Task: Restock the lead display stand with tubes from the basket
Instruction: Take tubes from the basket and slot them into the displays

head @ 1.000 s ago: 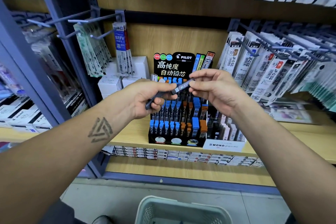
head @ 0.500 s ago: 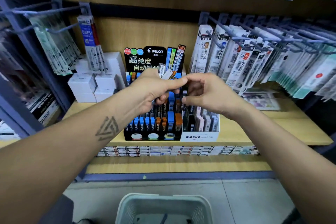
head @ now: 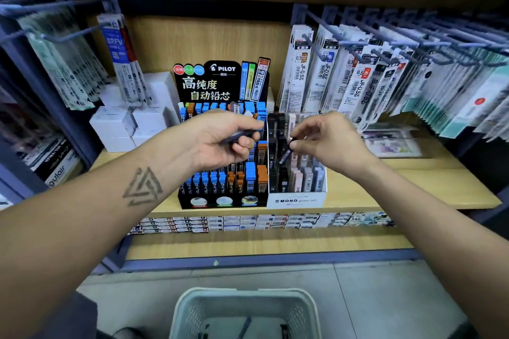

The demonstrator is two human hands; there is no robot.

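Note:
A black Pilot lead display stand (head: 220, 202) sits on the wooden shelf, its tiers filled with blue and orange capped tubes. My left hand (head: 220, 137) hovers in front of its upper rows and grips several lead tubes (head: 249, 115), their orange and grey ends poking past my thumb. My right hand (head: 327, 143) is to the right, over the white Mono box (head: 296, 199), and pinches one dark lead tube (head: 285, 155) that hangs tilted from my fingertips. The pale green basket (head: 245, 297) stands on the floor below, with a few dark tubes inside.
Hooks with hanging refill packs (head: 358, 69) jut out at the right, and more packs (head: 121, 60) hang at the left. White boxes (head: 129, 124) are stacked left of the stand. A lower shelf (head: 261, 245) runs under a row of small flat boxes.
My hands have come apart. The right hand drew one dark tube out of the left hand's bundle and moved right and down over the Mono box. The view has shifted closer.

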